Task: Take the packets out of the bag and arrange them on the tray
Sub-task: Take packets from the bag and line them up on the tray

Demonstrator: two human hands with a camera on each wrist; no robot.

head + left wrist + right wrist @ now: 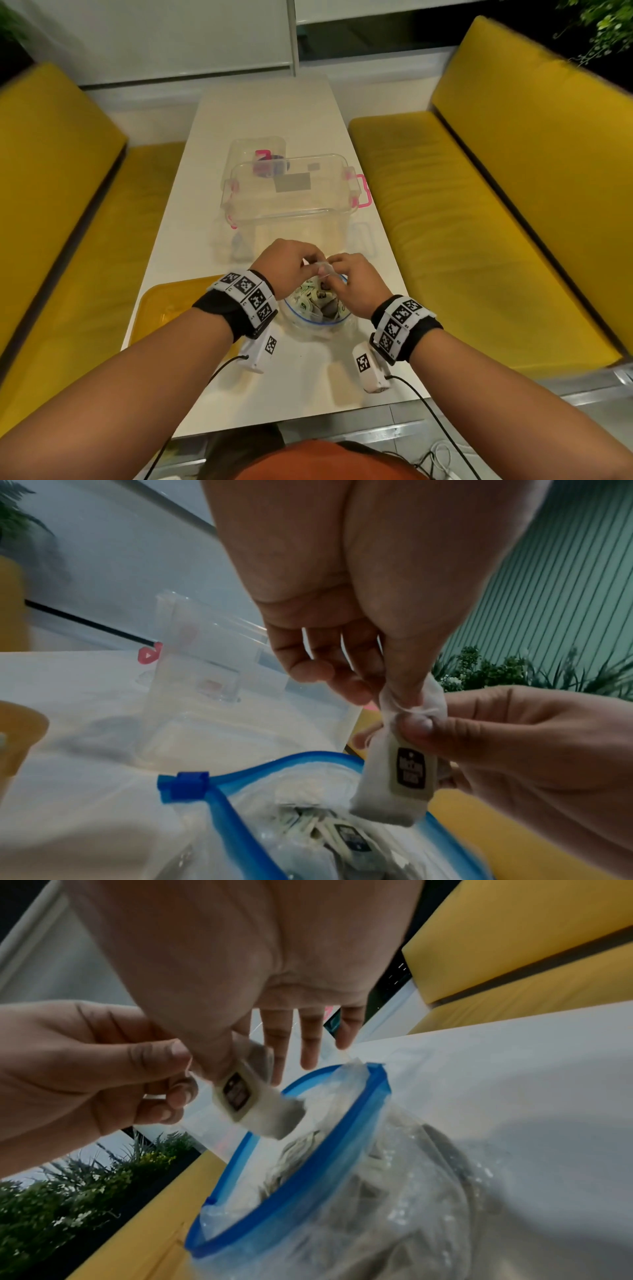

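A clear zip bag with a blue rim stands open on the white table, with several small packets inside. Just above its mouth hangs one white packet with a dark label, also seen in the right wrist view. My left hand pinches its top end between thumb and fingers. My right hand pinches the same packet from the other side, thumb on it and the other fingers spread straight. The yellow tray lies left of the bag, partly under my left wrist.
A clear plastic box with pink latches stands just beyond the bag. A second clear box behind it holds something pink and purple. Yellow cushioned benches run along both sides of the narrow table.
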